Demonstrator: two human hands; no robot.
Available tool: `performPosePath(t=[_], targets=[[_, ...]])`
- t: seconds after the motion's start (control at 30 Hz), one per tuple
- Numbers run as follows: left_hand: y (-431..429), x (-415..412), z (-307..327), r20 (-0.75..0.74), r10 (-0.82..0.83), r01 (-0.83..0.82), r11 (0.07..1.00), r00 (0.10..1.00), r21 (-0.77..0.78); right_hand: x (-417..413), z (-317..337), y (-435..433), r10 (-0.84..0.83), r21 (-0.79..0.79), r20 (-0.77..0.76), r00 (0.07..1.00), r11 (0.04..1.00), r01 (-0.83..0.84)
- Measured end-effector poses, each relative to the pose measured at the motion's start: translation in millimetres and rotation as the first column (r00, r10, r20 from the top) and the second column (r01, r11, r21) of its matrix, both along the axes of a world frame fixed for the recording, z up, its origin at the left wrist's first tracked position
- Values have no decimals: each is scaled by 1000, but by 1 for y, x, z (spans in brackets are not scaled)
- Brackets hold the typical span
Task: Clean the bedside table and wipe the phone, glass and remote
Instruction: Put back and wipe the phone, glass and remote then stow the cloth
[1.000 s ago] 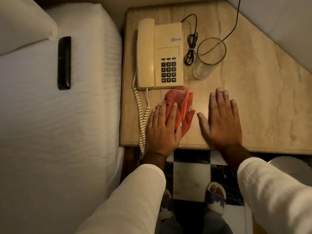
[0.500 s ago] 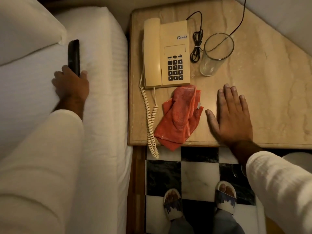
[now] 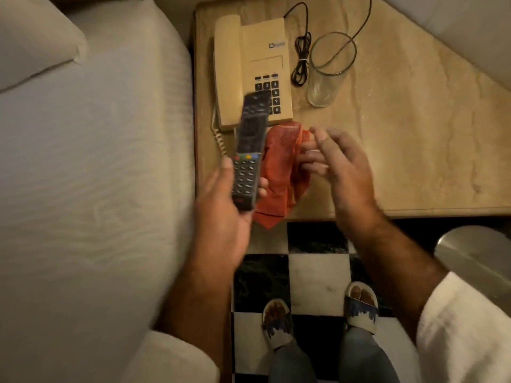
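Observation:
My left hand [image 3: 224, 217] grips the lower end of a black remote [image 3: 249, 150], held buttons-up above the front left corner of the marble bedside table [image 3: 414, 134]. A red cloth [image 3: 282, 172] lies crumpled on the table just right of the remote, one corner hanging over the front edge. My right hand [image 3: 340, 161] hovers above the cloth's right side with fingers apart, holding nothing. A beige corded phone [image 3: 249, 59] sits at the back left, partly hidden by the remote. An empty clear glass [image 3: 329, 70] stands right of the phone.
A bed with white sheets [image 3: 96, 161] and a pillow [image 3: 33, 42] fills the left. A black cable [image 3: 302, 59] lies bundled between phone and glass. Below the table is a black-and-white chequered floor [image 3: 318, 277] with my sandalled feet. A round metallic object [image 3: 475, 258] sits at the lower right.
My left hand has lifted the remote off the bed and carried it right, over the table corner. My right hand has risen from the tabletop and now hovers by the cloth.

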State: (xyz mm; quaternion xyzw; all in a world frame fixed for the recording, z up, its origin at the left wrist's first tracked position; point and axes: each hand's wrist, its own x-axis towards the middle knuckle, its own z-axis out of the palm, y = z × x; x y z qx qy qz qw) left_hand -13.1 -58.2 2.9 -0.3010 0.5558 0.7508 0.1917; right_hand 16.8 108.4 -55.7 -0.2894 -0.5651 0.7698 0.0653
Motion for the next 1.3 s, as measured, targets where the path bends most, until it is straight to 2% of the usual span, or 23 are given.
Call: performPosePath(t=[0.07,0.1,0.13,0.17,0.2,0.27,0.3,0.33,0.4,0.43,0.47,0.5,0.6,0.63,0.7,0.73,0.8,0.87,1.0,1.07,1.13,1.2,1.3], targets=[[30,29,-3,34,-152,153,988,988,-20,-2,16,-20,45,-483,-16,999,875,-47],[41,40,-7,-8,-264,261,956,964,-133,0,18,-23,26,-612,-20,999,790,-33],[49,48,-13,-78,-386,342,880,919,-331,1,18,-22,-21,-698,-18,1000,716,2],[52,52,-18,-157,-491,329,756,857,-565,3,18,-18,-71,-757,-5,997,652,42],[52,50,-21,-240,-555,204,620,797,-758,5,17,-13,-115,-800,6,993,596,73],[45,39,-28,-344,-629,-36,448,697,-893,8,13,1,-189,-828,5,982,550,110],[39,32,-38,-311,-672,-55,373,672,-926,10,10,10,-216,-826,8,976,549,128],[33,27,-51,-187,-733,15,260,654,-966,12,6,17,-228,-821,20,973,552,146],[24,23,-74,272,-810,275,-142,520,-951,14,1,31,-220,-801,63,973,570,181],[21,21,-83,415,-804,331,-289,426,-898,14,-2,35,-213,-787,78,974,587,191],[21,20,-89,458,-806,346,-336,375,-876,14,-4,40,-208,-771,81,975,607,194],[21,18,-90,416,-827,353,-287,377,-890,13,-5,43,-206,-757,77,976,625,191],[31,25,-74,-11,-791,296,241,612,-924,10,-8,46,-240,-686,69,968,694,220],[38,35,-62,-138,-741,226,369,657,-902,9,-7,45,-245,-655,84,966,716,239],[55,62,-38,-316,-684,176,547,658,-818,9,-1,37,-208,-604,118,971,761,236],[65,76,-28,-351,-686,197,585,637,-787,9,3,30,-157,-594,143,977,776,212],[81,87,-20,-345,-736,236,559,582,-795,15,11,19,-60,-527,242,968,830,183],[94,73,-19,-258,-776,250,467,575,-848,24,7,13,-47,-426,312,949,886,184],[115,21,-28,-83,-859,210,216,506,-954,32,7,3,-78,-638,216,973,743,201],[122,0,-32,-22,-859,226,159,511,-961,29,5,0,-82,-658,157,984,734,166],[122,-9,-36,-10,-838,266,185,546,-946,22,6,2,-100,-632,115,988,760,151],[113,1,-36,-45,-818,298,259,573,-919,11,7,12,-152,-586,128,980,786,199],[87,48,-26,-90,-807,363,358,583,-860,-1,6,33,-268,-577,184,946,750,325]])
